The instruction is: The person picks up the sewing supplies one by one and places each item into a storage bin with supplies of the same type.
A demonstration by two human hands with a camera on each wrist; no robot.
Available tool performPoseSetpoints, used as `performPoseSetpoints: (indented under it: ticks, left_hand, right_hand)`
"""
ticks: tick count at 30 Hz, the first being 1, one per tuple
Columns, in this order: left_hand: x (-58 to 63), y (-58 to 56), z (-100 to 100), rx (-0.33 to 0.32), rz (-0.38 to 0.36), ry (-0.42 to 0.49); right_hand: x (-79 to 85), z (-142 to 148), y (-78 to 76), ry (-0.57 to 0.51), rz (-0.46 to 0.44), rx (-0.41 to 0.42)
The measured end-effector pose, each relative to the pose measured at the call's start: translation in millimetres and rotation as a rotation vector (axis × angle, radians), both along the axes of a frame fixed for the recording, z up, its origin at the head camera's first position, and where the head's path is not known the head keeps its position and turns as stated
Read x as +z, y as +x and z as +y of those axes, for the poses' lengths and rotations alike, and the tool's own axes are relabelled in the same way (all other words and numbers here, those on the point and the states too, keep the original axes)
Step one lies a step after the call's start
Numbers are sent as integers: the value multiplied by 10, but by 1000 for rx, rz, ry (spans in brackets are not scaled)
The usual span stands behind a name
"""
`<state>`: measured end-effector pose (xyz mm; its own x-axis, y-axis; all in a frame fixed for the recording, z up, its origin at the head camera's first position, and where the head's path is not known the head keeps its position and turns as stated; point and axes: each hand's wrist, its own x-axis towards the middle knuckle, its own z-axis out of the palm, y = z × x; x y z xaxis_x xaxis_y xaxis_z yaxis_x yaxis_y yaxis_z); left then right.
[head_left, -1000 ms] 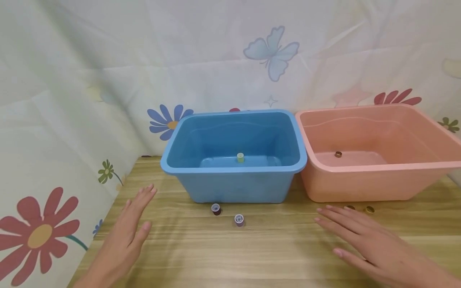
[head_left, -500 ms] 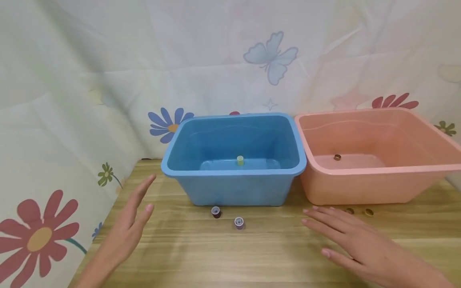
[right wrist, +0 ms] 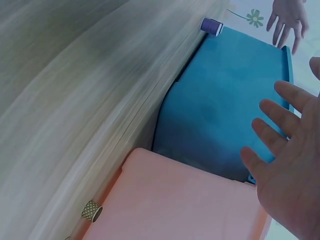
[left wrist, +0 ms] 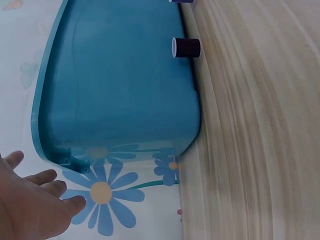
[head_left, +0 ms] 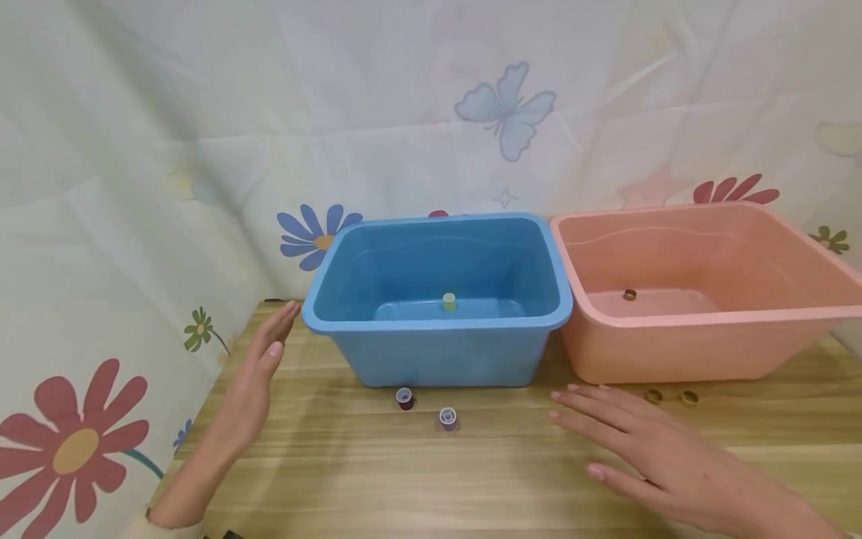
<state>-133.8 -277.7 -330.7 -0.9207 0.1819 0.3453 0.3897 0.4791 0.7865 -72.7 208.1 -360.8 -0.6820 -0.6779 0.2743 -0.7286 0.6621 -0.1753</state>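
My left hand (head_left: pixel 245 393), fingers extended and holding nothing, is in the air beside the left end of the blue tub (head_left: pixel 438 352), fingertips close to its rim. My right hand (head_left: pixel 646 449) hovers palm down in front of the pink tub (head_left: pixel 673 352), its fingers straight and slightly spread. A dark thread spool (head_left: pixel 405 400) and a purple thread spool (head_left: pixel 448 421) stand before the blue tub. Inside that tub is a pale yellow-green spool (head_left: pixel 449 302). Two brass-coloured dimpled thimble rings (head_left: pixel 654 397) lie just beyond my right hand; a similar ring (head_left: pixel 629 295) lies in the pink tub.
Both tubs stand side by side on a wood-grain table (head_left: pixel 417 486). Behind and to the left hangs a white curtain (head_left: pixel 222 112) printed with flowers and a butterfly. A small dark object (head_left: pixel 231 534) shows at the bottom edge near my left sleeve (head_left: pixel 164 526).
My left hand has moved forward and slightly right, toward the blue tub's left rim. My right hand has drifted left, uncovering more of the thimble rings. The spools have stayed put.
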Motion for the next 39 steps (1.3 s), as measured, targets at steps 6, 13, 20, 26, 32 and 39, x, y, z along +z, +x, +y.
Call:
performPoseSetpoints:
  ticks: [6, 13, 20, 26, 32, 39]
  left_hand:
    - [-45, -168, 89, -26, -74, 96]
    - [-11, -257, 49, -16, -110, 128]
    - [-38, -381, 17, -56, -162, 201]
    - [-87, -463, 10, -152, -230, 344]
    - [-132, -526, 32, -154, -278, 420]
    - [-176, -591, 26, -143, -290, 532]
  right_hand:
    - [39, 54, 11, 6, 60, 36]
    - [42, -20, -13, 2, 43, 36]
    - [53, -84, -54, -3, 42, 47]
    - [70, -115, -69, 2, -8, 6]
    - [85, -176, -97, 16, -40, -22]
    - [79, -266, -175, -49, -25, 33]
